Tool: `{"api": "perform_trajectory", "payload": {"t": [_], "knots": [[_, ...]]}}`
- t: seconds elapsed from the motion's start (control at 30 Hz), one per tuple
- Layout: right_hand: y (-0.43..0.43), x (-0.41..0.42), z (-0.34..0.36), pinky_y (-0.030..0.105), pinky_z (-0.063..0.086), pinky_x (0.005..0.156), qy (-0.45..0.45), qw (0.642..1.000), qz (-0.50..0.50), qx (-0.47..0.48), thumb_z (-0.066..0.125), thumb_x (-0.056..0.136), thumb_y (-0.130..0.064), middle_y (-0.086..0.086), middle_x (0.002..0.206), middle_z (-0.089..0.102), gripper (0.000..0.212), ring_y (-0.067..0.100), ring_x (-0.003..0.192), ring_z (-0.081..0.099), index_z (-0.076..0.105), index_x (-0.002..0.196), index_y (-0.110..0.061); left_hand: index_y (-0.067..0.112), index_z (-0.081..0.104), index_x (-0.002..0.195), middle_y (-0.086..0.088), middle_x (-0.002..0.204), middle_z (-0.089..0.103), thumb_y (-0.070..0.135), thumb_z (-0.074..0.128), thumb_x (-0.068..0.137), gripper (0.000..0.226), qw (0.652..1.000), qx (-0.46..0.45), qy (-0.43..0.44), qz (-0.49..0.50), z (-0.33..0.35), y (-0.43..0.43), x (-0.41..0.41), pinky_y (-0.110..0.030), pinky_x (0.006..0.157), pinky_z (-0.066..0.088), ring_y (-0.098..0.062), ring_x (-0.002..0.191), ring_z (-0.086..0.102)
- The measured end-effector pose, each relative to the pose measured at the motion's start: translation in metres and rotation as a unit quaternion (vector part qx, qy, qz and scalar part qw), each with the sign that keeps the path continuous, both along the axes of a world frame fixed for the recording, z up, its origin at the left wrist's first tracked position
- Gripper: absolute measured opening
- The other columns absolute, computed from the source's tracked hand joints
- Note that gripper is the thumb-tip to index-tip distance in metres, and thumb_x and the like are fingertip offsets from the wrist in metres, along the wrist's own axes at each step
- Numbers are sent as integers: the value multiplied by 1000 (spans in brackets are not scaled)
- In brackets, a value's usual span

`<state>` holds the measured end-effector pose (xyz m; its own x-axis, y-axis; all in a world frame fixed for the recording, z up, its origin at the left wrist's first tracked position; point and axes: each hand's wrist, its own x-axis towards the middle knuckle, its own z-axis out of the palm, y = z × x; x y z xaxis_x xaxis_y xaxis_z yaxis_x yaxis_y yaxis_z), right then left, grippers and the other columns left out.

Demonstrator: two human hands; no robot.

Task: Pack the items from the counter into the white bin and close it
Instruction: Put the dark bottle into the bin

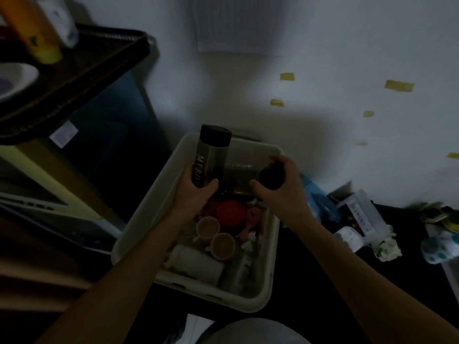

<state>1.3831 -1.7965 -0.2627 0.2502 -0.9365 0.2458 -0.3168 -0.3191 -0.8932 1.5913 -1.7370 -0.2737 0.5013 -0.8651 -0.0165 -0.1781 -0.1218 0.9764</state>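
I logged the left hand (198,192) curled round a bottle (211,157), upright over the bin (248,304). Right hand (280,184) gripped a second bottle (242,176) lying at the bin's far end, probably laid flat so the bin can close.

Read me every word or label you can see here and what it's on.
"MY BO": white letters on the bottle in the left hand; the rest is covered.
The second bottle in the right hand: white lettering, too blurred to read.
The white sticker at left: blurred, unreadable.
Label on the clear container at right: too small to read.
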Motion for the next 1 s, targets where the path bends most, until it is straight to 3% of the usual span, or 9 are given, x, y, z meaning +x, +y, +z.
{"api": "perform_trajectory", "payload": {"t": [0.07,0.27,0.33,0.43,0.5,0.7,0.8,0.9,1.0], "knots": [[1,13,-4,20,51,89,2,1000,-6,19,79,71,-46,-11,123,48,78,-2,108,52,35,135,-39,24,42,140,4,124,60,18,73,83,65,1000,15,1,0,-6,5,10,-32,88,53,-11,108,60],[6,43,-17,36,52,97,-25,998,-43,47,80,66,-50,-10,131,44,84,8,118,51,28,132,-42,15,44,138,-2,124,60,14,74,81,65,998,52,-38,-12,-23,9,36,-37,92,52,-17,111,59],[9,51,-21,29,53,91,-33,996,-53,59,81,67,-51,-12,125,48,79,2,113,53,31,127,-40,15,45,136,-5,126,60,13,75,80,64,997,67,-31,-26,-28,9,41,-39,95,51,-19,113,58],[12,64,-27,6,49,67,-18,995,-66,76,77,70,-58,-21,108,54,65,-18,98,54,38,118,-36,16,46,134,-3,122,62,15,76,79,62,994,93,-12,-58,-38,11,50,-29,81,52,-17,108,61],[12,71,-32,2,47,60,-26,992,-54,110,75,72,-61,-18,103,59,59,-19,90,56,44,114,-34,19,47,134,0,119,62,20,76,80,61,991,115,-12,-72,-43,12,55,-24,76,50,-14,105,61],[15,96,-58,11,52,57,0,979,-26,203,63,80,-64,-16,99,64,29,-5,83,66,50,96,-43,18,46,129,4,112,60,23,77,79,60,981,168,-17,-91,-60,19,67,-20,70,47,-14,102,59],[16,104,-74,30,56,80,52,975,-22,216,59,82,-66,-12,107,64,42,8,99,62,50,110,-35,17,46,130,4,112,59,24,80,76,64,976,190,-49,-96,-69,22,74,-24,79,48,-13,101,58],[16,111,-85,20,51,66,83,968,-5,236,57,85,-65,-20,94,58,41,-3,82,57,47,109,-33,21,46,131,7,109,57,26,82,71,70,969,208,-85,-108,-76,26,81,-20,72,46,-10,97,57],[15,118,-97,33,58,74,92,963,23,252,58,89,-57,-9,97,63,39,9,86,63,47,113,-28,30,46,131,15,106,55,34,80,69,71,959,219,-120,-135,-79,32,86,-17,69,44,-5,94,56]]}}
